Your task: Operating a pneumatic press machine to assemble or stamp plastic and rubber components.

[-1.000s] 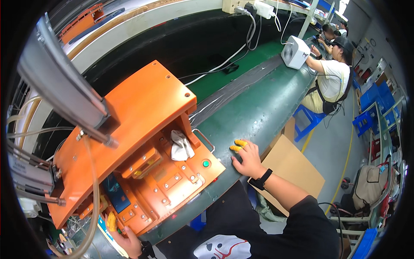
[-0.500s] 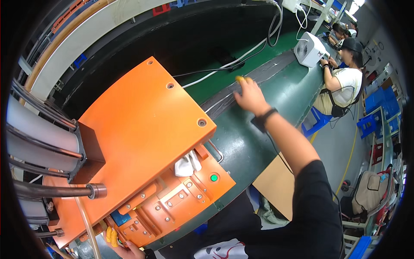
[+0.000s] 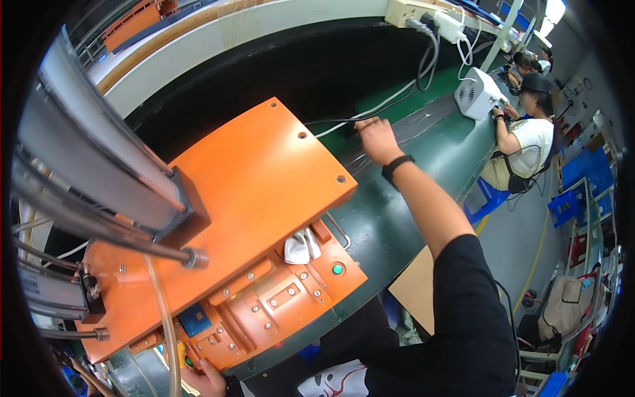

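My right hand (image 3: 378,140) reaches over the far edge of the green bench. Its fingers, one in a yellow finger cot, are closed beside a small dark thing too hidden to name. My left hand (image 3: 206,378) is low at the near left corner of the orange press machine (image 3: 264,178), partly behind a clear tube (image 3: 165,311). Its thumb stands apart from the fingers next to a green button, and nothing shows in it. The machine's lower plate carries a fixture with screws (image 3: 271,311), a blue piece (image 3: 194,320), a white cloth (image 3: 301,246) and another green button (image 3: 337,269).
Large cylinders with metal rods (image 3: 99,132) rise at the left. Cables (image 3: 390,99) run past my right hand. A white fan (image 3: 477,94) stands farther along the bench, with a seated co-worker (image 3: 529,132) beyond it. A cardboard sheet (image 3: 417,291) is below my right arm.
My right hand has moved slightly away and left, its fingers now curled at the dark strip's edge. My left hand stays by the machine corner. The whole view has shifted, with the machine farther right.
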`<state>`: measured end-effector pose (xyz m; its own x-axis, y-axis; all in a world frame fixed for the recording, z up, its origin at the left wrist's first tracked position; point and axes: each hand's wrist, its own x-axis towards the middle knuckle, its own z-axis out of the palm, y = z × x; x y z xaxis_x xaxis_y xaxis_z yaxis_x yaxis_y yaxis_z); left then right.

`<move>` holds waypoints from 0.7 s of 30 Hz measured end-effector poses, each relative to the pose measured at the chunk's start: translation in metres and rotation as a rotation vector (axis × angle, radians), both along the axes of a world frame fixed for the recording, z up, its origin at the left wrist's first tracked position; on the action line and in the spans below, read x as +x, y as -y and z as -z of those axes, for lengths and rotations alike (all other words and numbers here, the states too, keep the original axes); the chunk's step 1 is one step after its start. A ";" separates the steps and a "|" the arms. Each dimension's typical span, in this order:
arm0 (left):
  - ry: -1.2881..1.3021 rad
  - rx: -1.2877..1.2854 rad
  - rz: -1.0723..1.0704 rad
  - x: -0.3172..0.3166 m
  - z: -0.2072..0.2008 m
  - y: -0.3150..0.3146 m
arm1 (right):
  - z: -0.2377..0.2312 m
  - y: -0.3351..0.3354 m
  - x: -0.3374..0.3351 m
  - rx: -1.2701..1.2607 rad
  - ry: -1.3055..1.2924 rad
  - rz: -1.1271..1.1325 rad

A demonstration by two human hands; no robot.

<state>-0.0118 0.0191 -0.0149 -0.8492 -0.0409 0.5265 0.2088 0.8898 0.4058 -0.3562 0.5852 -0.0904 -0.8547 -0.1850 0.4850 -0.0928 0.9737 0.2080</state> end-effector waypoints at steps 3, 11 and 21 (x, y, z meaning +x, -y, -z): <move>0.012 0.204 0.042 0.016 0.044 0.039 | -0.032 0.029 0.066 -0.364 0.017 -0.109; -0.100 0.033 0.072 0.005 0.027 0.027 | -0.175 0.087 0.328 -1.683 0.234 -0.345; -0.214 0.895 0.096 0.041 0.049 0.058 | -0.190 0.262 0.374 -0.724 0.488 -1.359</move>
